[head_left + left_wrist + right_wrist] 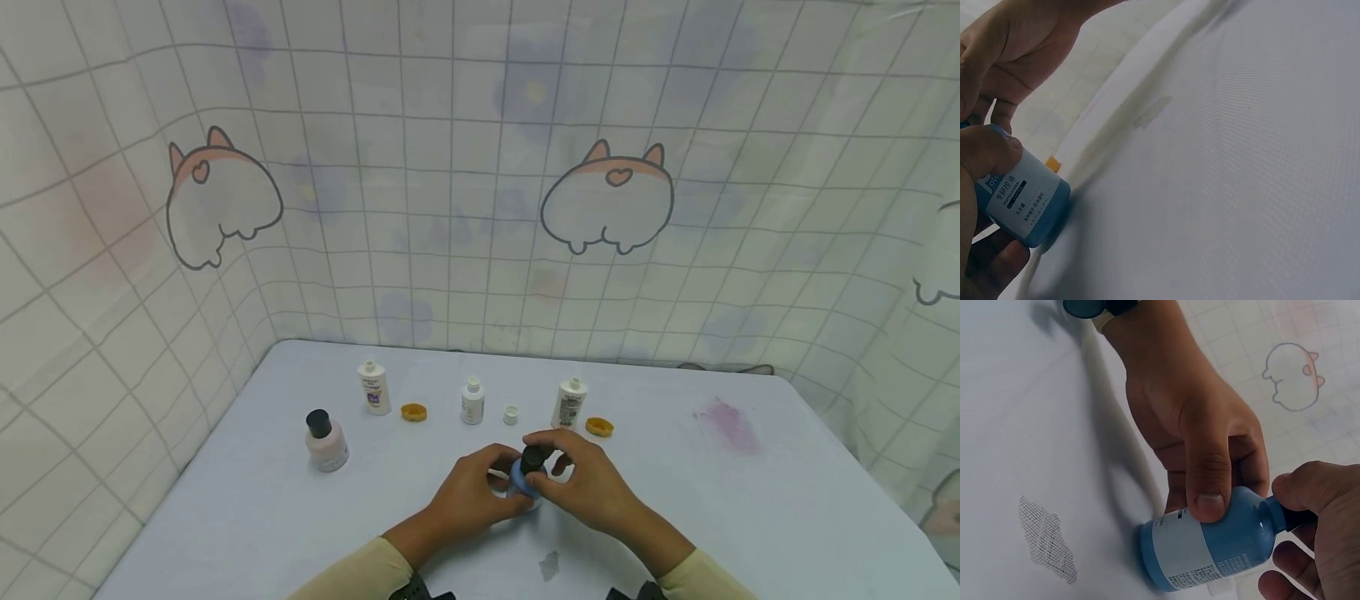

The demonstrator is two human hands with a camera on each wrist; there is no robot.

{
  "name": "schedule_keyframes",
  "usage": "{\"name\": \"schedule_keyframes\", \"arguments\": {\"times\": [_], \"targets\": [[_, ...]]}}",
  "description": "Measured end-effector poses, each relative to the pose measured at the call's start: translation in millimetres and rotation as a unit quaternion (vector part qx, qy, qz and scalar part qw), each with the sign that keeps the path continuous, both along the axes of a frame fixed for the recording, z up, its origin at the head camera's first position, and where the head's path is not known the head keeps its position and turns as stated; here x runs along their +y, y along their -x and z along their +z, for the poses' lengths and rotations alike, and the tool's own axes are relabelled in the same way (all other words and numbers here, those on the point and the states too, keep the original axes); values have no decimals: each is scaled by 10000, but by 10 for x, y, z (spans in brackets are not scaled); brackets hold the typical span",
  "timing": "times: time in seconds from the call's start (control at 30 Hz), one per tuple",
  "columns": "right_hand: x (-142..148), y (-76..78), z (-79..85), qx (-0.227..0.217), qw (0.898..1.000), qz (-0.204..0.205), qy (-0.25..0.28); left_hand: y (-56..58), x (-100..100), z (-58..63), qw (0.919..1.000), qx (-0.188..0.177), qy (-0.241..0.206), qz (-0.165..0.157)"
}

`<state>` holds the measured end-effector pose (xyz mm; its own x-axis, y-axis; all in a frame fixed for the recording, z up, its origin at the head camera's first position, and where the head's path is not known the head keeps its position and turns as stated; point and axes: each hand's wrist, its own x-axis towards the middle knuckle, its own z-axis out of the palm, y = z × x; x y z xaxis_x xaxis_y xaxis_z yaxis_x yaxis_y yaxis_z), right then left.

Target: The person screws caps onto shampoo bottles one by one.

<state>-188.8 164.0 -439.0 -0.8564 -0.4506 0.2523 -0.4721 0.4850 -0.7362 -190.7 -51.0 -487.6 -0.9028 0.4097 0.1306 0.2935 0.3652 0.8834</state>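
A blue bottle (1235, 528) with a pale printed label stands at the front middle of the table. My left hand (476, 492) grips its body, the thumb lying across the label side in the right wrist view. At the neck, my right hand (588, 483) pinches the black cap (532, 458) between thumb and fingers. The cap sits at the top of the neck; whether it is tight or loose I cannot tell. In the left wrist view the label (1025, 197) faces the camera, and the bottle's top is hidden by the hands.
Behind the hands stand three uncapped white bottles (375, 389), (472, 402), (570, 404). Between and beside them lie two yellow caps (413, 412), (599, 427) and a small white cap (510, 415). A pale pink bottle (327, 451) with a black cap is at the left. The white tablecloth has a pink stain (729, 427).
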Motion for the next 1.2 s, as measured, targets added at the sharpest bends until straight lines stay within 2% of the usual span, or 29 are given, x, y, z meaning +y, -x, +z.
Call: {"name": "schedule_keyframes", "arguments": {"times": [0.47,0.77,0.97,1.2], "targets": [[36,4,-17,70,9999,-25,82,31,-16,-15,10000,-61,-46,58],[55,-9,-11,54,9998,-186,38,35,-27,-21,9997,-81,-182,108],[51,-12,-20,40,9993,-363,121,37,-24,-26,9998,-125,-117,142],[21,12,-26,248,9990,-4,382,30,-5,-20,9997,-170,-136,85]]}}
